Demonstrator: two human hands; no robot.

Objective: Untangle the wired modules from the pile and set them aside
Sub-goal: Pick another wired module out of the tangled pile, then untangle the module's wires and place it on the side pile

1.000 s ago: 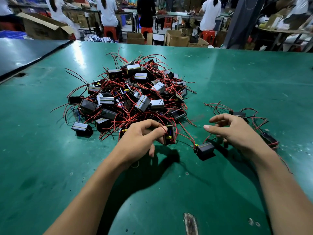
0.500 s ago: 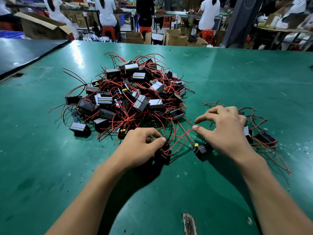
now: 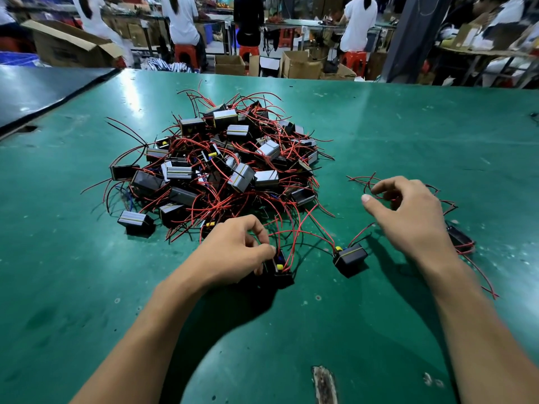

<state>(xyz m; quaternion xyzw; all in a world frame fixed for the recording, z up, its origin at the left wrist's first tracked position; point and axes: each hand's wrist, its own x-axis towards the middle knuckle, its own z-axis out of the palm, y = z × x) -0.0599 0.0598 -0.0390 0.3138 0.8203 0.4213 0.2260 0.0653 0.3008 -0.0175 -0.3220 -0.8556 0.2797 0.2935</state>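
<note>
A pile of black box modules with red wires (image 3: 221, 170) lies on the green table (image 3: 87, 272). My left hand (image 3: 233, 252) grips one black module (image 3: 281, 271) at the pile's near edge, its red wires still running into the pile. A second module (image 3: 350, 258) lies loose on the table just right of it. My right hand (image 3: 408, 217) hovers above and to the right of that module with its fingers loosely curled and nothing in them. Behind and right of that hand lie a few separated modules (image 3: 460, 237) with red wires.
A worn scuff (image 3: 323, 383) marks the table near its front edge. A dark table (image 3: 35, 88) adjoins at the far left. Beyond the far edge are cardboard boxes (image 3: 300, 65), red stools and several people at benches.
My right hand has lifted off the loose module and drawn back to the right, leaving it on the table. My left hand has pulled its module slightly nearer to me.
</note>
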